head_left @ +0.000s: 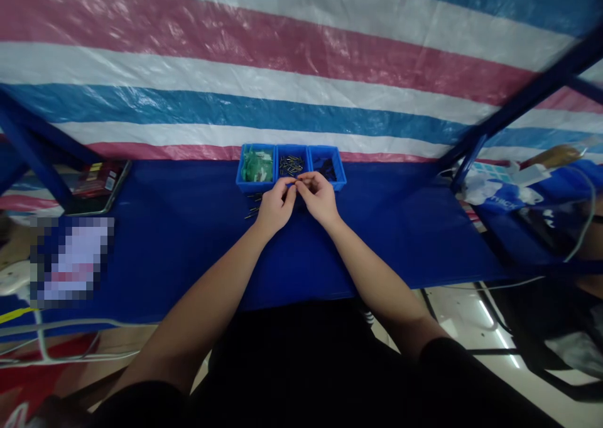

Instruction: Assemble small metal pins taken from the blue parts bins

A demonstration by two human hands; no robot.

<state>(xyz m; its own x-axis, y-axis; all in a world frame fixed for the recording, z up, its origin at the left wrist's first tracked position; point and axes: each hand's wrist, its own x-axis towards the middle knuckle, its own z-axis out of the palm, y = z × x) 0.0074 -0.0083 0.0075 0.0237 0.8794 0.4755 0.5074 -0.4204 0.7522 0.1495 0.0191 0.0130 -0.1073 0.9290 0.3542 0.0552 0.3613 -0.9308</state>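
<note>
My left hand (277, 208) and my right hand (320, 198) meet fingertip to fingertip over the blue table, just in front of three joined blue bins. Both are closed in a pinch, and whatever lies between the fingertips is too small to make out. The left bin (240, 178) holds clear green-tinted plastic bags with pale pieces. Thin brass-and-dark metal pieces (291, 165) fill the middle bin. Dark small parts (325, 166) lie in the right bin, partly hidden by my right hand. Several slim dark pieces (253, 212) rest on the table beside my left hand.
Blue frame posts (35, 148) stand at either side of the table (188, 246). A tray with a dark red box (98, 180) sits at the left. Plastic bags (502, 192) and other items crowd the right. Behind the bins hangs a striped plastic sheet (282, 44).
</note>
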